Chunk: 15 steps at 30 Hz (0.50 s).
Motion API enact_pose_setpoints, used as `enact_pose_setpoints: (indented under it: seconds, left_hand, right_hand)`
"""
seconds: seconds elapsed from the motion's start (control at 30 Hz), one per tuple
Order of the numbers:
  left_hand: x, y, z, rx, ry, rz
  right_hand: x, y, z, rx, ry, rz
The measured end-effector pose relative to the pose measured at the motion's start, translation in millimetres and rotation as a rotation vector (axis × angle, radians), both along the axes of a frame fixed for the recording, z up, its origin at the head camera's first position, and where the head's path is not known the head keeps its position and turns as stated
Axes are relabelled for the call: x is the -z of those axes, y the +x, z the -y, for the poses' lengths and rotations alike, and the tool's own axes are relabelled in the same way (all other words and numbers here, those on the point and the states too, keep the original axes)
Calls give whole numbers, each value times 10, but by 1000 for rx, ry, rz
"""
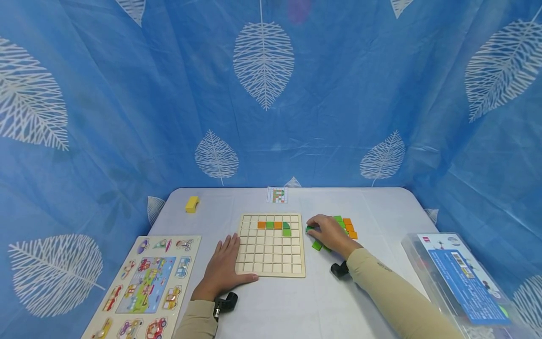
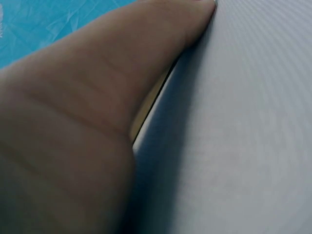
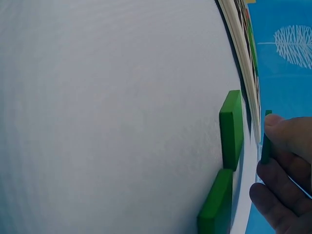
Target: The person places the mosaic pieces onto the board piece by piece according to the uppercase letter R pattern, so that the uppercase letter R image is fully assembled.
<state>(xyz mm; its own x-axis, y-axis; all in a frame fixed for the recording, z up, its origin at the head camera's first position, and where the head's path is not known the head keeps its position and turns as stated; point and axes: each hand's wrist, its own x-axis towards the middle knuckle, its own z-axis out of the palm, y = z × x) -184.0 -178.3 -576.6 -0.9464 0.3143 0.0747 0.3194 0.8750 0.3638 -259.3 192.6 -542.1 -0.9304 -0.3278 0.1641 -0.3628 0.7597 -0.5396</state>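
A wooden grid board [image 1: 271, 256] lies in the middle of the white table. Near its top sit an orange tile [image 1: 261, 225], a green tile [image 1: 269, 225], another orange tile and a dark green rounded tile [image 1: 286, 225] in a row, with a light green tile [image 1: 286, 232] below the rounded one. My left hand [image 1: 224, 266] rests flat along the board's left side, thumb stretched by the near corner. Just right of the board, my right hand [image 1: 332, 233] pinches a dark green tile [image 3: 266, 141] between thumb and fingers. Loose green tiles [image 3: 231, 129] lie beneath that hand.
Orange tiles [image 1: 349, 228] lie behind the right hand. A pattern card [image 1: 277, 195] is at the table's far edge, and a yellow block [image 1: 192, 204] at the far left. A picture puzzle board [image 1: 188, 273] flanks the left arm; a clear plastic box [image 1: 461, 282] stands far right.
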Motion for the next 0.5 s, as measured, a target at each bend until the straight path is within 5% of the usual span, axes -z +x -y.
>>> enact_pose_setpoints:
  seconds: [0.5]
  left_hand:
    - [-4, 12, -1, 6, 10, -12]
  right_hand:
    - [-20, 31, 118, -26, -28, 33]
